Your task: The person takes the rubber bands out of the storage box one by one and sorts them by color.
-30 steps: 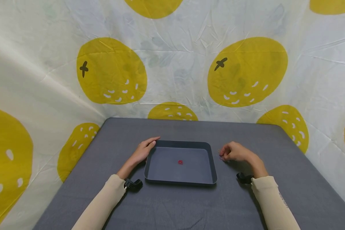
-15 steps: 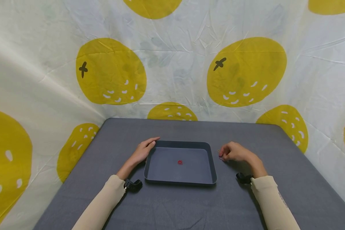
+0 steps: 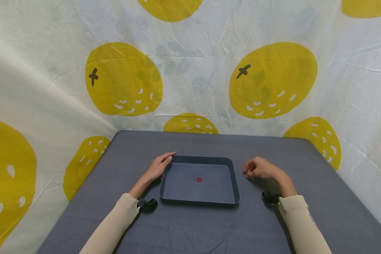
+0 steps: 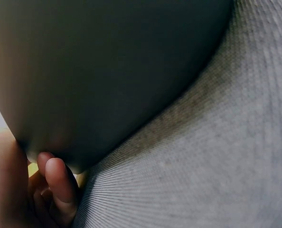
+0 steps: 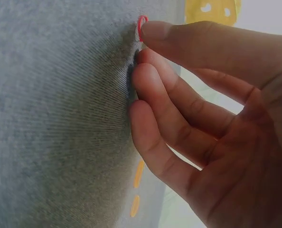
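A shallow dark grey baking tray lies on the cloth-covered table. My left hand holds its far left corner, thumb at the rim and other fingers outside. In the left wrist view curled fingertips show beside the tray's dark outer wall. A small clump of red rubber bands lies in the tray. To the right of the tray, my right hand is low over the cloth. Its thumb and forefinger pinch a thin red rubber band. Two orange rubber bands, one nearer, lie beyond the fingers.
The grey tablecloth stretches around the tray on all sides. Behind the table's far edge hangs a white curtain printed with yellow fruit. Dark wrist cameras, such as the right one, sit low beside the wrists.
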Available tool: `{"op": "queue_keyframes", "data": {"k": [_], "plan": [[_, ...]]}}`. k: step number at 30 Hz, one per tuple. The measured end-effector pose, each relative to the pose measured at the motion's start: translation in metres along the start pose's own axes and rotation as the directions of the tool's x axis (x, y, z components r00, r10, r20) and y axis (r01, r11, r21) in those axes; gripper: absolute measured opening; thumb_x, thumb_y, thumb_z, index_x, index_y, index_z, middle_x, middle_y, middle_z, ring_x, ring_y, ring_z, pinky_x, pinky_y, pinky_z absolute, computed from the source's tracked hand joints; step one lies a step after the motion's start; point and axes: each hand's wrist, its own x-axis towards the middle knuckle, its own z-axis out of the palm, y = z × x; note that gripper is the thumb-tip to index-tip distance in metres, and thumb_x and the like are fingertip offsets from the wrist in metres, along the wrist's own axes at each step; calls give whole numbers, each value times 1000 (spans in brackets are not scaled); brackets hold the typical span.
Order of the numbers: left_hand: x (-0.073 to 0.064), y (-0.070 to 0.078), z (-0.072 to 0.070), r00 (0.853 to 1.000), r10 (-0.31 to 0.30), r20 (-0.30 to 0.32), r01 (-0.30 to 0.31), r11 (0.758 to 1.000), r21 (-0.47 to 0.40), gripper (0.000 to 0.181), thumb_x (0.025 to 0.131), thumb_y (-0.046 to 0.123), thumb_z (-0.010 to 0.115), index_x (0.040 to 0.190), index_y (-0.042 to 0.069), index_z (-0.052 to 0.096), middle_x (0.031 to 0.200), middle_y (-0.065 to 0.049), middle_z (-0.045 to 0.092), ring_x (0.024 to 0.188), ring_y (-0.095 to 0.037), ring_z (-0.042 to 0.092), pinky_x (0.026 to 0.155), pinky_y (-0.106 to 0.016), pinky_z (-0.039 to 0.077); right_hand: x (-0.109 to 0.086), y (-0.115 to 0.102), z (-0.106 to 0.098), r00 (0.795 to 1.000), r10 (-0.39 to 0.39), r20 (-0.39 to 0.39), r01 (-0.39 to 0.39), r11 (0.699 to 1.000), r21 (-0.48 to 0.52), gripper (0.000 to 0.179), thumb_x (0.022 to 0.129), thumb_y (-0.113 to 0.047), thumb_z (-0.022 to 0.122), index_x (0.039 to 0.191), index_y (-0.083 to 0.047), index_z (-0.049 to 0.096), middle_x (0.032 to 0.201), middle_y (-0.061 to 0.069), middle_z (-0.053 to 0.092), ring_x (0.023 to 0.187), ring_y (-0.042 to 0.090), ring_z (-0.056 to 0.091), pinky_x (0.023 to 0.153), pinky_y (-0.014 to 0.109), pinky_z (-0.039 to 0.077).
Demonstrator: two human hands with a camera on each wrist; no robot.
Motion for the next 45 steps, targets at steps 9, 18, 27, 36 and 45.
{"op": "queue_keyframes", "data": {"k": [9,18,27,36,45], "plan": [[0,0,0,1000,-9,7,9,1000,-21,45,114,37,40,155,23,51,156,-11,52,35,-18,43,45,-38,49,-3,-5,-6,998,6,-55,-8,999,-36,9,91,-5,70,97,-4,77,89,4,76,73,13,58,63,28,49],[0,-1,0,1000,9,-5,-9,1000,-5,45,114,36,40,154,22,52,157,-10,51,42,-19,51,63,-36,52,-3,-17,-10,994,-22,-109,12,996,-91,11,97,-15,70,97,-7,79,92,6,78,75,12,60,66,29,47],[0,0,0,1000,0,0,0,1000,-12,45,113,37,40,154,23,51,157,-10,51,36,-20,43,58,-36,53,0,-32,-12,993,-43,-112,33,996,-87,16,99,-18,69,102,-4,77,89,11,75,73,12,61,65,28,51],[0,0,-1,1000,0,7,0,1000,-32,46,114,35,41,155,19,51,157,-13,51,38,-19,45,53,-37,52,10,-53,-12,993,-59,-98,51,996,-79,18,100,-19,68,104,-4,77,87,10,75,73,21,63,66,33,51],[0,0,-1,1000,-9,5,9,1000,-20,45,114,36,39,155,21,51,157,-11,51,37,-17,43,51,-38,51,25,-76,-7,994,-88,-69,82,993,-83,19,100,-23,69,107,-8,78,102,10,78,90,30,71,77,36,57]]}}
